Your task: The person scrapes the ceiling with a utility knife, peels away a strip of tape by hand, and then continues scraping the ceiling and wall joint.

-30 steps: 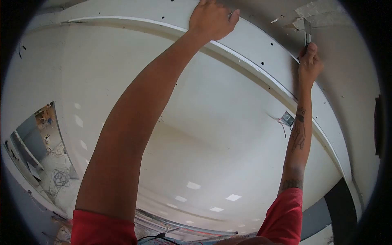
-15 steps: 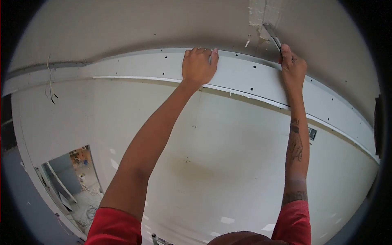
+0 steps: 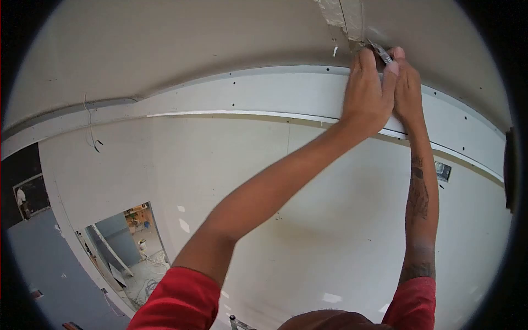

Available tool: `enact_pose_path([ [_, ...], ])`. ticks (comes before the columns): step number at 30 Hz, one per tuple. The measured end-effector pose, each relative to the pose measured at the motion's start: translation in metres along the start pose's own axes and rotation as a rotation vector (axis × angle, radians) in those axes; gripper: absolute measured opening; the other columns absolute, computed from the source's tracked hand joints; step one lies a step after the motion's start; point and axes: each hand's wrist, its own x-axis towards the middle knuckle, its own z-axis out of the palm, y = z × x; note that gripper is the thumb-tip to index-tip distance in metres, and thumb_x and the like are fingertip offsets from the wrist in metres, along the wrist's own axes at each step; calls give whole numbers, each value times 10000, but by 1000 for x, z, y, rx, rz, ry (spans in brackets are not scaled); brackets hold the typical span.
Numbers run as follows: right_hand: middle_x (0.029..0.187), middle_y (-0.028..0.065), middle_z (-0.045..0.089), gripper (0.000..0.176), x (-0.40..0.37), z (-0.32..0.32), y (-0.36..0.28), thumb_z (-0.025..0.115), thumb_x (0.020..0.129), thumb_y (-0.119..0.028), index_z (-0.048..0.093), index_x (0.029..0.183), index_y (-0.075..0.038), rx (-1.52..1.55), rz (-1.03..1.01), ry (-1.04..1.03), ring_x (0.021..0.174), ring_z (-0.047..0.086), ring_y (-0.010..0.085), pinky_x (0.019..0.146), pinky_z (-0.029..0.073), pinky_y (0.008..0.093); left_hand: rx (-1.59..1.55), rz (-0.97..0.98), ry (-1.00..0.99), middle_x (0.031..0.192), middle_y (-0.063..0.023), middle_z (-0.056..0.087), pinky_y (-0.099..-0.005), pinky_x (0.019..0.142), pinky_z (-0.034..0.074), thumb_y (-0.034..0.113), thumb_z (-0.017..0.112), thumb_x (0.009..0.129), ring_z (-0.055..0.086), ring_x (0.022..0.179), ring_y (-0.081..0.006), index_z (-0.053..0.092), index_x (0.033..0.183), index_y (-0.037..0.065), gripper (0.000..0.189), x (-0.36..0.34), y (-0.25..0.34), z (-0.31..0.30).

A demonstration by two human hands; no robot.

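Observation:
High up at the white panel strip, my right hand grips a utility knife, its blade pointing up and left toward the ceiling. Pressed close beside it, my left hand has its fingers curled up at the ceiling edge; its thumb lies by the knife. Whether those fingers hold anything is hidden. Above both hands, torn whitish joint tape runs along a ceiling seam, and a small loose white shred hangs just left of them.
Loose wires hang from the strip at the left. Below is an opening into another room with cables on its floor. A wall box is right of my right forearm. A distant person shows at the far left.
My left hand has left its place on the strip and moved right, up against my right hand. The knife has shifted slightly right and lower, and the view has turned somewhat left.

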Motion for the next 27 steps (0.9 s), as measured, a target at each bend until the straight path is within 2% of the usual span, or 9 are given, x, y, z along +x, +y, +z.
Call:
enact_pose_path([
  [2, 843, 206, 637, 588, 0, -8, -2, 347, 1114, -437, 646, 982, 52, 19, 65, -88, 768, 568, 311, 800, 485, 405, -226, -272, 61, 1082, -271, 577, -471, 909, 444, 258, 464, 1081, 586, 969, -408, 457, 1241, -95, 388, 9, 9, 9],
  [9, 994, 151, 637, 422, -6, -10, -5, 428, 1101, -382, 582, 1142, 9, 69, -38, -234, 854, 568, 265, 820, 479, 363, -93, 25, 291, 1106, -270, 577, -460, 933, 447, 202, 419, 1095, 591, 1009, -391, 452, 1229, -88, 321, -4, -7, 29],
  [14, 939, 105, 627, 408, -4, -6, -14, 486, 1078, -386, 599, 1064, 5, 169, -67, -144, 853, 549, 208, 816, 466, 328, -370, 46, 228, 1129, -160, 629, -359, 922, 460, 236, 409, 1114, 612, 1027, -225, 466, 1247, -20, 294, -9, -7, 4],
  [15, 918, 89, 623, 411, -4, -7, -15, 507, 1067, -390, 602, 1034, 9, 144, -56, -120, 852, 539, 189, 818, 460, 312, -267, 152, 248, 1103, -107, 646, -298, 896, 460, 242, 412, 1117, 596, 1006, -148, 463, 1245, 11, 269, -11, -14, -10],
  [18, 797, 88, 672, 414, -1, -8, -6, 560, 1030, -383, 676, 927, 0, 20, -34, -54, 754, 612, 183, 765, 502, 317, 20, 92, 119, 931, -69, 649, -283, 753, 483, 298, 427, 1112, 577, 813, -127, 491, 1252, 39, 302, -23, -26, -75],
  [19, 797, 88, 672, 414, -2, -9, -10, 560, 1030, -383, 676, 927, 0, 21, -23, -53, 754, 612, 183, 765, 502, 317, 349, 198, 85, 812, -50, 611, -309, 646, 482, 328, 440, 1105, 577, 728, -117, 529, 1222, 33, 329, -20, -38, -99],
  [20, 777, 78, 644, 437, 0, -11, -16, 561, 1031, -407, 678, 951, 6, -66, 69, -72, 744, 596, 164, 738, 478, 326, 501, 280, 121, 717, -66, 602, -346, 545, 465, 348, 477, 1091, 598, 588, -191, 577, 1110, 44, 320, -13, -51, -111],
  [23, 705, 78, 593, 469, -3, -3, -20, 562, 1026, -447, 680, 946, -1, -208, 138, -40, 666, 552, 167, 661, 433, 356, 803, 294, 29, 719, -112, 621, -392, 491, 447, 258, 634, 1000, 603, 566, -306, 591, 961, 74, 192, 4, -59, -130],
  [27, 633, 121, 571, 489, -4, 1, -20, 547, 1018, -471, 664, 875, -18, -457, 114, -57, 567, 503, 267, 604, 423, 396, 872, 448, 35, 714, -98, 644, -379, 476, 453, 305, 609, 1020, 603, 543, -341, 582, 905, 99, 237, 29, -64, -119],
])
